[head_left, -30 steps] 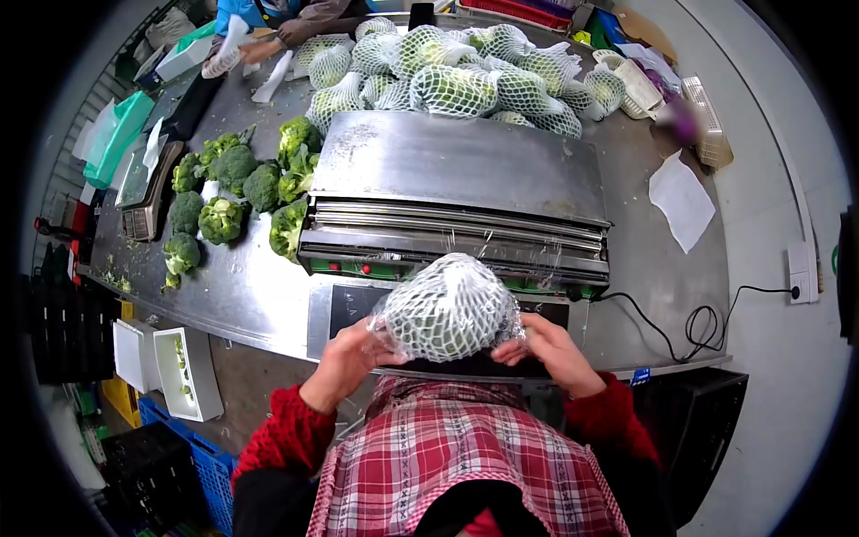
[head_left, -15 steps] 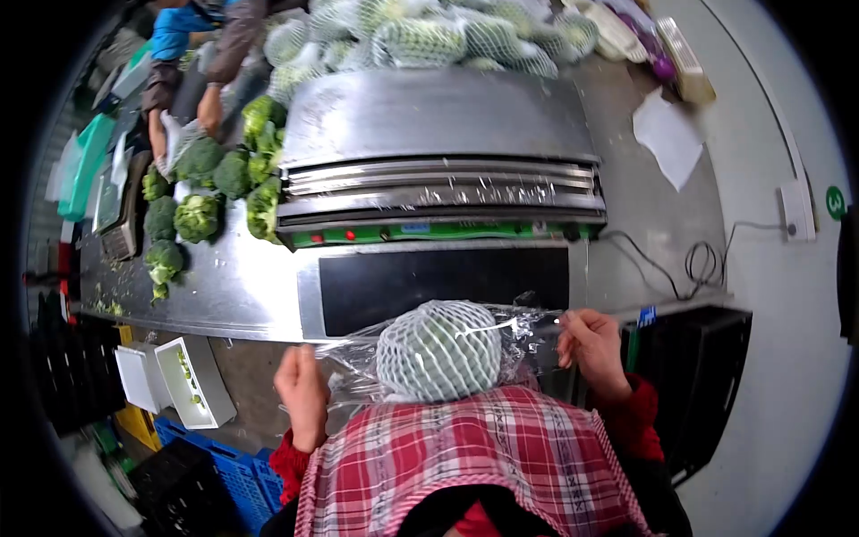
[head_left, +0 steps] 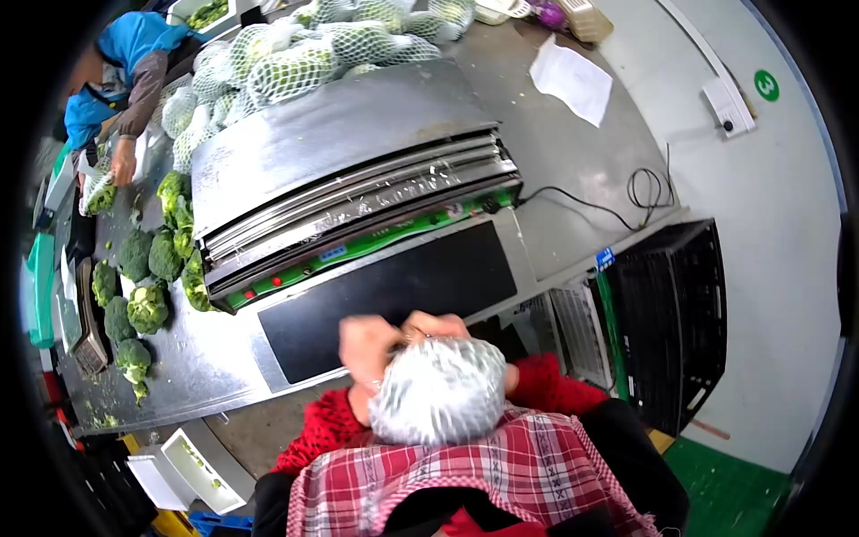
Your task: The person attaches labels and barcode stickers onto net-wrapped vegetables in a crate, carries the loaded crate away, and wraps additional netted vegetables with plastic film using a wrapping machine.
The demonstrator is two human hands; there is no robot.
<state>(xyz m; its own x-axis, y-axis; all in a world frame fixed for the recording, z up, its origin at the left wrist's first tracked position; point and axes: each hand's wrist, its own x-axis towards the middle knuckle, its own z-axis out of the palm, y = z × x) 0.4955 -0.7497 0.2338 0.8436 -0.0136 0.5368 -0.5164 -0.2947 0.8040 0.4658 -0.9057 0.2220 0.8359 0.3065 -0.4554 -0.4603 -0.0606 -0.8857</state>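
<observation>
Close against my apron is a round vegetable in a white foam net [head_left: 438, 394], with shiny clear plastic film wrapped over it. Its kind is hidden by the net. My left hand [head_left: 367, 347] is at its far left side, blurred, with the fingers curled in. My right hand [head_left: 437, 326] reaches round the far side, fingers closed and partly hidden by the vegetable. Both hands meet at the gathered film there. Just beyond them lies the black plate [head_left: 394, 282] in front of a metal film-wrapping machine [head_left: 340, 125].
Bare broccoli heads [head_left: 148, 309] lie left of the machine, and netted vegetables [head_left: 295, 72] are piled behind it. A person in a blue top [head_left: 143, 40] handles a netted piece at far left. Black crates [head_left: 671, 322] stand at right; a cable [head_left: 591, 201] crosses the table.
My hands have come together from both sides to the far side of the netted vegetable, drawing the film in around it. The view has turned and shifted toward the right.
</observation>
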